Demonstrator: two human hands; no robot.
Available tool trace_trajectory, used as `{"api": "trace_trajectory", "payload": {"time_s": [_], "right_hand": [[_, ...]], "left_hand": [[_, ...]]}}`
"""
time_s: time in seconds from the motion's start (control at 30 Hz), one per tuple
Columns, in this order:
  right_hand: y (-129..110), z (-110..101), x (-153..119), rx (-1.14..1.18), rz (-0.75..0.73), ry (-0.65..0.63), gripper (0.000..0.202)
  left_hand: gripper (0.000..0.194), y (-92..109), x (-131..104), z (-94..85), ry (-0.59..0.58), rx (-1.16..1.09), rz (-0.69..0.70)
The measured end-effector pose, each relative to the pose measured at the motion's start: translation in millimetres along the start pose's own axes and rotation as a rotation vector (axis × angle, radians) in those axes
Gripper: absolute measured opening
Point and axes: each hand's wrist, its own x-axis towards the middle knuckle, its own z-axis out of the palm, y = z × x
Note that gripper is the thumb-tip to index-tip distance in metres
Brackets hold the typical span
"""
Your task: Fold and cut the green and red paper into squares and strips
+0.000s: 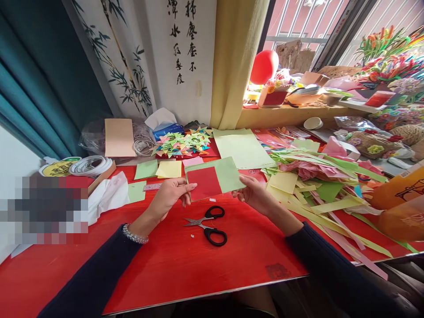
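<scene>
Red square (204,182) and green sheet (229,173) in fingers (188,188), flower-topped box (274,98) beyond

Matt paper sheets (212,180), glossy tabletop (132,269), metal scissor blades (196,222), plastic handles (208,231)

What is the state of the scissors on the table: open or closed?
Open, but only partly: the scissors show two separated blade tips, and their black handle loops stand apart.

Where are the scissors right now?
In the head view, the scissors lie open near the centre, on the red table, just below the held green paper.
</scene>
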Motion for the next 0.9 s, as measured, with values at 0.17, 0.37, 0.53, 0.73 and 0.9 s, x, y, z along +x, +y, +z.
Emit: {"api": "trace_trajectory", "payload": {"time_s": [0.17, 0.37, 0.53, 0.73, 0.9], "right_hand": [[7, 14, -5, 0.098, 0.019, -0.099, 0.031], [15, 38, -9, 0.152, -0.011, -0.022, 0.023], [19, 41, -9, 0.072, -0.007, 0.023, 0.024], [21, 50, -12, -0.079, -0.017, 0.109, 0.025], [22, 49, -12, -0.101, -0.037, 0.118, 0.028]], "left_hand": [[0.024, 6, -5, 6.4, 0.023, -0.059, -0.007], [0.023, 11, -10, 12.3, 0.017, -0.049, 0.006], [0.025, 16, -14, 15.7, 0.058, 0.003, 0.002], [0.028, 16, -16, 20.3, 0.03, 0.029, -0.014], [0.029, 14, -15, 19.7, 0.015, 0.028, -0.018]]}}
